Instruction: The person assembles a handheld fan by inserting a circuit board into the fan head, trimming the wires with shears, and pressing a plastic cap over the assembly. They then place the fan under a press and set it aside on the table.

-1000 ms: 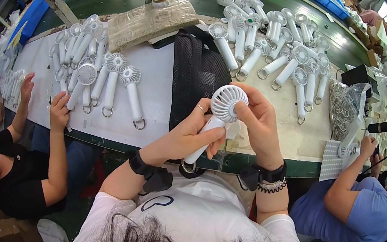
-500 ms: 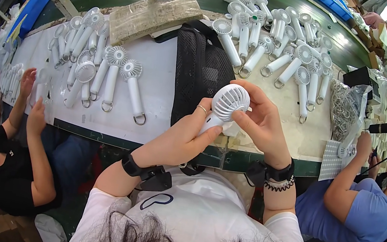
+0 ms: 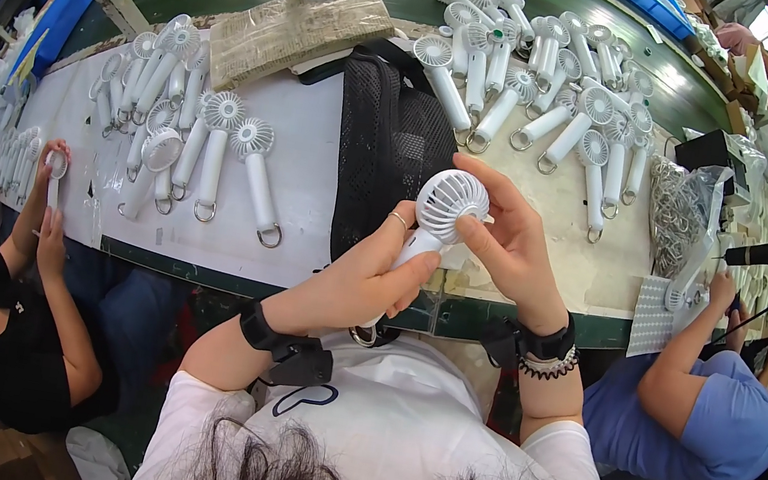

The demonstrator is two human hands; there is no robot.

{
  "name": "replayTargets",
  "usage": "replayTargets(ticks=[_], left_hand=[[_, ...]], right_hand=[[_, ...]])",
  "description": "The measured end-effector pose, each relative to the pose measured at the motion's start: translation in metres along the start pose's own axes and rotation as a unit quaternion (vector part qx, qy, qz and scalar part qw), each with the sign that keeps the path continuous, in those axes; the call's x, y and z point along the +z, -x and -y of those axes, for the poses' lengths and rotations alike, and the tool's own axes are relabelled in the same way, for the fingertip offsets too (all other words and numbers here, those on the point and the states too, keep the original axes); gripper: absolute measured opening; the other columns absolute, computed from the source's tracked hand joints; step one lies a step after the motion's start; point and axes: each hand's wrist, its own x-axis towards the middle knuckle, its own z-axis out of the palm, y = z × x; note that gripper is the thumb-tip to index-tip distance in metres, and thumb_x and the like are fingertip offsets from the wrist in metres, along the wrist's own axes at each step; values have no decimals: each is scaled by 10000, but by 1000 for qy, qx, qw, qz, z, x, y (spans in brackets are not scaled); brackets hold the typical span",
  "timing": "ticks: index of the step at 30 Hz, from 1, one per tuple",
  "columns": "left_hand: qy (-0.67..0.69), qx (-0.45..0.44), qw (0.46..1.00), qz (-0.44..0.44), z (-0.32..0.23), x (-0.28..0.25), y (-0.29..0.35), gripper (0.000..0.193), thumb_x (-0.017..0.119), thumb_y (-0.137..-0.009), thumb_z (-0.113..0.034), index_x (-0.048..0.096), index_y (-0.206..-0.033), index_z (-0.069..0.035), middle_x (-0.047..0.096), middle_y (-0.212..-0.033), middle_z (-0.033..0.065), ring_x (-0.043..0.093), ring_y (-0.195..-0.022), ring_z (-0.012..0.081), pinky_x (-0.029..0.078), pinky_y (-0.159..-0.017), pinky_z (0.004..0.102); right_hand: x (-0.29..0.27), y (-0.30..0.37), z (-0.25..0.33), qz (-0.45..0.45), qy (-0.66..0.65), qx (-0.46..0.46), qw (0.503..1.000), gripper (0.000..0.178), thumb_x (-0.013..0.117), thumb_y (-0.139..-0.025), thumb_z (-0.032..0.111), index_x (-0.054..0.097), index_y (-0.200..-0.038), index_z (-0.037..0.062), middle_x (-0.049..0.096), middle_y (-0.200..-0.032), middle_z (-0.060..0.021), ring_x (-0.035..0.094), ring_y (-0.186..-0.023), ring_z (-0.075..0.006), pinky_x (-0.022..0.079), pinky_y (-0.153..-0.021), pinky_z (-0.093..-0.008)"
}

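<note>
**White fan slantwise between both hands, head end nearer the right**

Above the near edge of the worktable (image 3: pixel 598 284), just in front of the white shirt (image 3: pixel 407 415): a white handheld fan (image 3: pixel 440 221), clasped at both ends. Slants along its long axis from the round head (image 3: pixel 451 202), away from the body and to the right, down to the handle (image 3: pixel 417 247), toward the body and to the left. Grille turned up toward the camera.

In the left hand (image 3: pixel 376 277): the handle, with fingers curled about it and thumb laid along the upper side.

Nearer to the head: the right hand (image 3: pixel 511 245), pinching it from the right, with thumb on the lower right rim and index finger arched toward the far rim. Cannot tell how firmly, nor how the other right fingers sit behind it.

Just beyond, to the left: a black mesh bag (image 3: pixel 382 139). Farther out: more white fans, in a left group (image 3: pixel 214 158) and a right group (image 3: pixel 573 134).
</note>
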Motion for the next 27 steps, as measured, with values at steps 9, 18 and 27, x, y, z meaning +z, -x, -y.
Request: replayTargets(ticks=[9, 18, 27], left_hand=[[105, -36, 990, 87, -21, 3, 12, 394, 401, -916, -102, 240, -1261, 0, 438, -801, 32, 468, -544, 67, 390, -479, 203], [155, -74, 975, 144, -31, 8, 18, 376, 419, -908, -120, 268, -1224, 18, 467, -772, 36, 484, -496, 87, 390, -467, 215], [156, -108, 967, 171, -26, 10, 15, 342, 440, -899, -161, 304, -1153, 23, 483, -604, 25, 470, -453, 89, 368, -432, 218]], right_hand=[[-11, 8, 18, -44, 297, -354, 886, 160, 543, -851, 164, 592, -889, 17, 556, -949, -130, 531, -848, -256, 431, -727, -303], [-8, 8, 11, -72, 378, -434, 814, 292, 478, -900, 274, 560, -742, 42, 545, -785, -115, 513, -664, -219, 398, -556, -304], [-8, 13, 8, -100, 364, -443, 813, 348, 445, -913, 331, 505, -706, 57, 485, -727, -80, 476, -624, -202, 370, -528, -287]])
